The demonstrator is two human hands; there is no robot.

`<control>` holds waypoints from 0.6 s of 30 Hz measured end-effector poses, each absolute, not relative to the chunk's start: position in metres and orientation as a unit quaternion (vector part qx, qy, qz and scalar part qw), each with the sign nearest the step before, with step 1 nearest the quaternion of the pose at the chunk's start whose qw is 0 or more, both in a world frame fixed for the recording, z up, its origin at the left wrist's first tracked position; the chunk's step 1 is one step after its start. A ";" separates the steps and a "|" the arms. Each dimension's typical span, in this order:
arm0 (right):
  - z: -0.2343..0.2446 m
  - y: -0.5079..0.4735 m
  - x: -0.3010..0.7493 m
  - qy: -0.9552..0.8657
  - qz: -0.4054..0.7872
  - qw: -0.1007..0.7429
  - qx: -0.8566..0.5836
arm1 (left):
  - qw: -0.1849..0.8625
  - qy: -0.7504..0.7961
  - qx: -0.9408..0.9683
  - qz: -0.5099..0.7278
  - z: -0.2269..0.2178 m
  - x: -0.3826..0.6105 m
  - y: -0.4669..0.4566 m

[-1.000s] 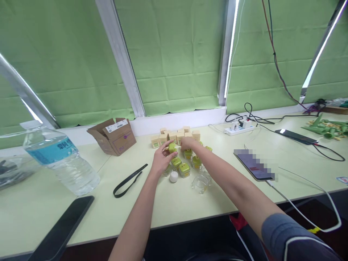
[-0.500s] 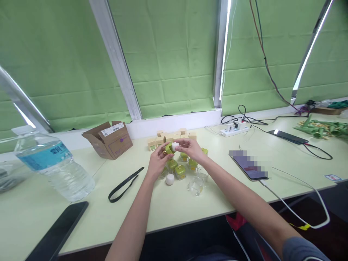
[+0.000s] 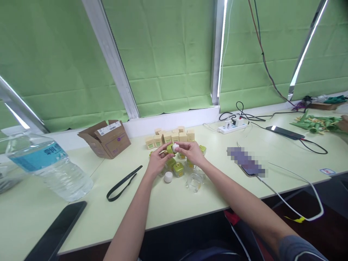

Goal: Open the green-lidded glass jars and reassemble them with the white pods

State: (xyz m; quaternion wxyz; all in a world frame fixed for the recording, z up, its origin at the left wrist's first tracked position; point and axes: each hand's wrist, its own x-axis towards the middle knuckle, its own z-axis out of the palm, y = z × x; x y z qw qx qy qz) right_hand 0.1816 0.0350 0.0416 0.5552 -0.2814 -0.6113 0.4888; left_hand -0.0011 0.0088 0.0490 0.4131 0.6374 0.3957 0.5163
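Observation:
Both my hands are raised together above a cluster of small jars on the pale green table [image 3: 176,203]. My left hand [image 3: 157,161] is closed around a small green lid [image 3: 170,148]. My right hand [image 3: 191,151] pinches a small white round piece [image 3: 175,146] against that green lid. Below my hands stand several small clear jars with green lids [image 3: 178,169], a loose white cap [image 3: 168,177] and an empty clear jar [image 3: 194,182]. A row of small tan boxes [image 3: 170,137] stands behind them.
A water bottle [image 3: 46,165] lies at the left, with a dark phone [image 3: 57,232] near the front edge and a black strap [image 3: 122,183]. An open cardboard box [image 3: 107,138] sits behind. At the right are a phone [image 3: 246,163] with a white cable, a power strip [image 3: 231,127], another phone [image 3: 284,132] and green pieces [image 3: 317,125].
My right hand left the jars on the table, took up a white round piece and brought it against the green lid in my left hand. Both hands lifted slightly.

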 end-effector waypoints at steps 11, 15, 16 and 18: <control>0.041 0.025 0.182 -0.712 0.291 0.568 -0.294 | 0.407 0.404 0.653 0.495 0.054 0.002 0.002; 0.042 0.023 0.182 -0.759 0.186 0.559 -0.278 | 0.383 0.405 0.660 0.504 0.054 0.002 0.003; 0.042 0.024 0.182 -0.765 0.166 0.556 -0.280 | 0.377 0.405 0.662 0.506 0.054 0.002 0.003; 0.041 0.024 0.182 -0.774 0.130 0.551 -0.285 | 0.374 0.401 0.670 0.501 0.053 0.001 0.005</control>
